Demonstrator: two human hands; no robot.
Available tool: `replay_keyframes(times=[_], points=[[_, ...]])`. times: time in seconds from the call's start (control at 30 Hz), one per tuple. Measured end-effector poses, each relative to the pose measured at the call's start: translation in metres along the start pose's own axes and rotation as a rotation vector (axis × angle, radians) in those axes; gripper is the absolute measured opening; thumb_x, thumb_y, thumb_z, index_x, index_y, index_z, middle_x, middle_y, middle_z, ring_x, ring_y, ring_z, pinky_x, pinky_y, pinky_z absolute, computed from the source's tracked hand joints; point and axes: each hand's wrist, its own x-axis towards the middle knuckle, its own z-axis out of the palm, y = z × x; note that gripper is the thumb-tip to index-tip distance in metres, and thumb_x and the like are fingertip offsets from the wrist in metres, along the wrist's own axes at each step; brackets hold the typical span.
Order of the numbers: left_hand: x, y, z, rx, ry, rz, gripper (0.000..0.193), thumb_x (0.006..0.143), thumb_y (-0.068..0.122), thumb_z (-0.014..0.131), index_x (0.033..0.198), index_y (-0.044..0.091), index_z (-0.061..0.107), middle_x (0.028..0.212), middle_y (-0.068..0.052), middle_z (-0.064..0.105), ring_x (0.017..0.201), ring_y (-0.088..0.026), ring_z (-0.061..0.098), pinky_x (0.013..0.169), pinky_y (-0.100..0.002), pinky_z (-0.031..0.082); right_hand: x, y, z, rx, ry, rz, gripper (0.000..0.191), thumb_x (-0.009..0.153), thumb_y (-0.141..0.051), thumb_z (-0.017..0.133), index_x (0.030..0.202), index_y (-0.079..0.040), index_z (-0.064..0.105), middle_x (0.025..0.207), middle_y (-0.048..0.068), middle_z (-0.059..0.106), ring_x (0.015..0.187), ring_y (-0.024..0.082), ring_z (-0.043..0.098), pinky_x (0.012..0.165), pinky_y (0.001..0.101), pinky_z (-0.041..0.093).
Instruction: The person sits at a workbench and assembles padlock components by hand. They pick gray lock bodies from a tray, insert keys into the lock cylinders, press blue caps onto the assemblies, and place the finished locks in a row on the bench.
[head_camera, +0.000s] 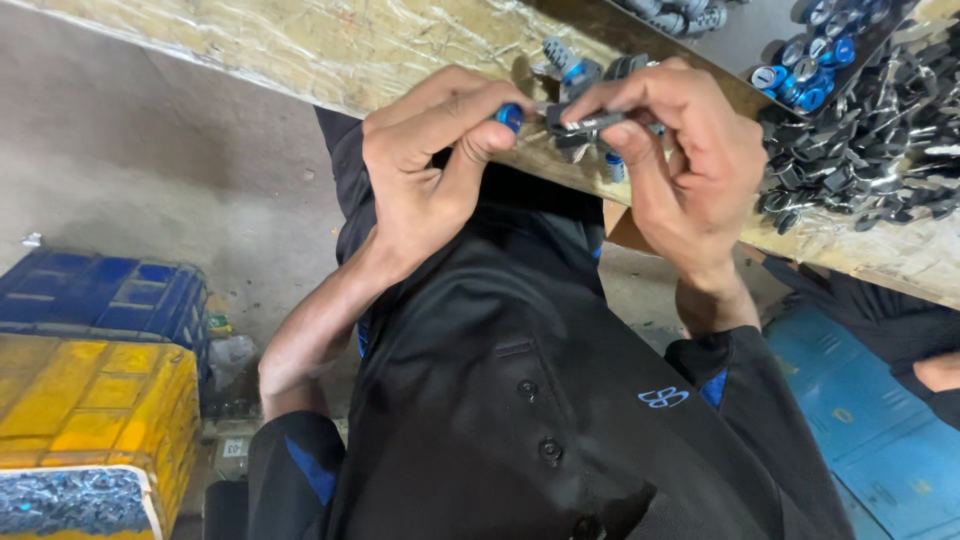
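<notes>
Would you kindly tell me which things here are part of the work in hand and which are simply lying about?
In hand:
- blue-capped piece, left hand
- dark metal part, right hand

Lying about:
- heap of dark parts
- blue-capped pieces
- yellow crate
- blue crate

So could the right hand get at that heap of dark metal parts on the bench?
Probably yes: the right hand is beside the heap of dark metal parts, nothing between them, though it is holding a small dark piece.
</notes>
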Motion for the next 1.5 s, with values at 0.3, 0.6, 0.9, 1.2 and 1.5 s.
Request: replay_keyframes(times=[0.3,0.6,0.9,1.2,1.5], points=[[0.003,0.006,-0.004,0.250,-0.090,0.041,0.014,0.103,0.000,0.076,0.116,-0.001,0.072,0.092,-0.011,0.066,0.074,-0.018,0.060,0.063,-0.025,0.047,0.004,-0.010,0.000,-0.410,-0.058,-0.233,0.018,0.092,0.014,0.077,0.105,0.007,0.069,0.086,0.018,0.068,0.070,0.029,0.063,0.062,0.0360,0.047],[0.006,0.005,0.000,0.554,-0.259,0.379,0.026,0.100,-0.009,0.071,0.124,-0.006,0.060,0.107,-0.015,0.061,0.086,-0.030,0.069,0.070,-0.038,0.052,-0.001,0.016,0.012,-0.162,-0.013,-0.272,0.024,0.094,0.021,0.067,0.112,0.005,0.066,0.100,0.016,0.072,0.079,0.025,0.071,0.066,0.0310,0.054],[0.006,0.008,0.019,0.507,-0.032,0.003,0.019,0.102,-0.005,0.066,0.119,0.001,0.064,0.099,-0.013,0.062,0.084,-0.031,0.067,0.070,-0.039,0.052,0.016,0.014,0.039,-0.301,0.019,-0.232,0.031,0.095,0.019,0.066,0.122,0.003,0.066,0.113,0.017,0.068,0.097,0.032,0.071,0.082,0.0367,0.057],[0.012,0.003,0.019,0.518,0.224,-0.009,0.016,0.110,0.008,0.072,0.118,0.002,0.060,0.106,-0.009,0.064,0.066,-0.018,0.058,0.061,-0.031,0.046,-0.029,-0.049,-0.024,0.257,-0.093,-0.435,0.015,0.103,0.002,0.060,0.110,-0.004,0.071,0.096,0.017,0.070,0.071,0.019,0.073,0.060,0.0314,0.060],[-0.039,0.007,0.028,0.599,-0.048,-0.009,0.049,0.100,0.016,0.084,0.137,0.004,0.054,0.123,-0.013,0.057,0.068,-0.019,0.057,0.066,-0.032,0.051,-0.061,-0.076,-0.025,0.909,-0.429,-0.384,0.030,0.101,0.006,0.061,0.073,0.002,0.052,0.069,0.018,0.060,0.049,0.021,0.053,0.045,0.0359,0.040]])
